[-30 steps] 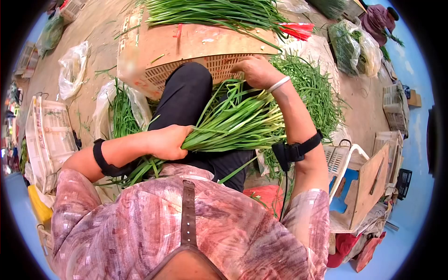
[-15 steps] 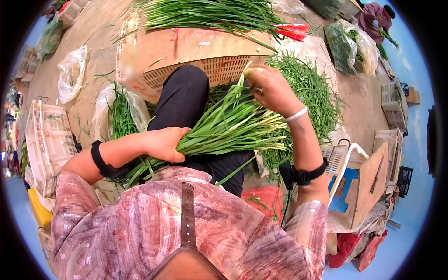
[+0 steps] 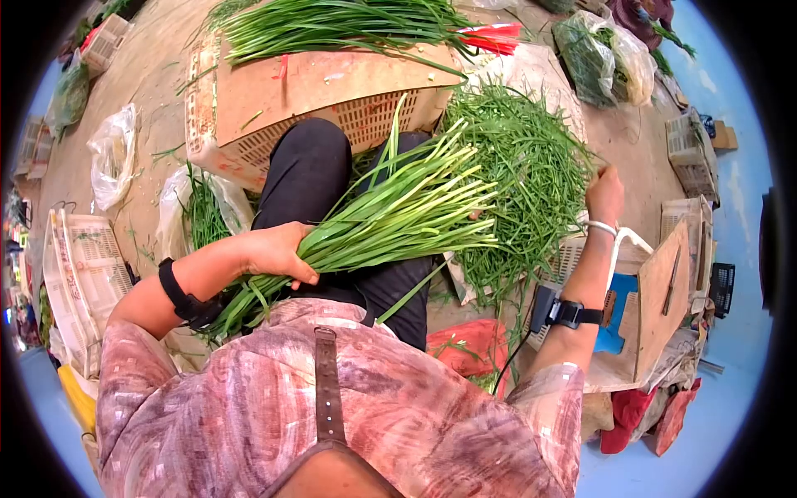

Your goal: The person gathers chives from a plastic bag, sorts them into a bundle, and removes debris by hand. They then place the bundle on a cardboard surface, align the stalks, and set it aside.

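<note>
My left hand (image 3: pixel 282 253) is wrapped round a thick bunch of garlic chives (image 3: pixel 398 212) that lies across my lap. The pale stem ends fan out to the right, and the green leaf ends trail under my left forearm. Out to the right, beyond the heap of loose green leaves (image 3: pixel 523 166), my right hand (image 3: pixel 604 196) is closed, fingers curled in. I cannot tell what it holds, if anything. In front of my knees, a bundle of chives (image 3: pixel 349 29) with red strips at its stem end lies on a board (image 3: pixel 324 83) over an upturned crate.
To the right stands a pale crate with an upright wooden board (image 3: pixel 660 307). A red bag (image 3: pixel 469 344) lies by my right thigh. On the left are a plastic bag of greens (image 3: pixel 207 207) and a white crate (image 3: pixel 87 274). Filled bags (image 3: pixel 602 62) and a person (image 3: pixel 647 12) are at the back right.
My right hand has moved from the top of the bunch out to the right, past the leaf heap. My left hand keeps its hold on the chives. The view has shifted slightly.
</note>
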Demonstrator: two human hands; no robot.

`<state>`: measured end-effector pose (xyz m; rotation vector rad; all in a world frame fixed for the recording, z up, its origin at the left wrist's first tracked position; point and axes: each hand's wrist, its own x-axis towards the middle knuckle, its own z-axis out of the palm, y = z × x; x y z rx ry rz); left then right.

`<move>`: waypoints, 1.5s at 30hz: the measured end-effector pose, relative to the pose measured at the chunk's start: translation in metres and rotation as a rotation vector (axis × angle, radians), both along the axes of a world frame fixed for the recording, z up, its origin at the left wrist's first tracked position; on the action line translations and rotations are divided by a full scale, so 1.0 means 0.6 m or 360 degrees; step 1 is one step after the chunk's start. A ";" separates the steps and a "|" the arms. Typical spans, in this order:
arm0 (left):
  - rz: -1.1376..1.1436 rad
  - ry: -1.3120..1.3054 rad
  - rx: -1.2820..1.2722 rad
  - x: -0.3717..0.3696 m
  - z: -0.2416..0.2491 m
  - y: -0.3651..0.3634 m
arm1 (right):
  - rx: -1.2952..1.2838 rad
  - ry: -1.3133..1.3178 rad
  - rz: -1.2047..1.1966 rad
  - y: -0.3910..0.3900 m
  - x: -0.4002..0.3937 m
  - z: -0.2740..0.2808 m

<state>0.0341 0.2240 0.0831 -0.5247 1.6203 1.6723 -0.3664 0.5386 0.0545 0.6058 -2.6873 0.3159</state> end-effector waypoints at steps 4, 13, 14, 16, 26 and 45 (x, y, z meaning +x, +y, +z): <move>-0.0169 0.0061 -0.0150 -0.001 -0.005 -0.007 | 0.0389 -0.0143 0.0157 -0.019 0.038 0.004; -0.0413 0.0336 -0.0682 -0.012 0.036 0.019 | 0.0387 -0.0412 0.2185 -0.385 0.240 -0.009; -0.0443 0.0492 -0.0811 -0.007 0.043 0.020 | 0.0378 -0.0407 0.2174 -0.380 0.233 -0.012; -0.0486 0.0494 -0.0937 0.001 0.052 0.010 | 0.0584 -0.0865 0.1821 -0.364 0.215 -0.019; -0.0777 0.0474 -0.0930 -0.071 0.078 -0.081 | -0.0097 -0.1562 0.1643 -0.169 0.194 -0.054; -0.0898 0.0248 -0.1013 -0.140 0.076 -0.129 | -0.0462 -0.0916 0.1546 -0.135 0.290 -0.141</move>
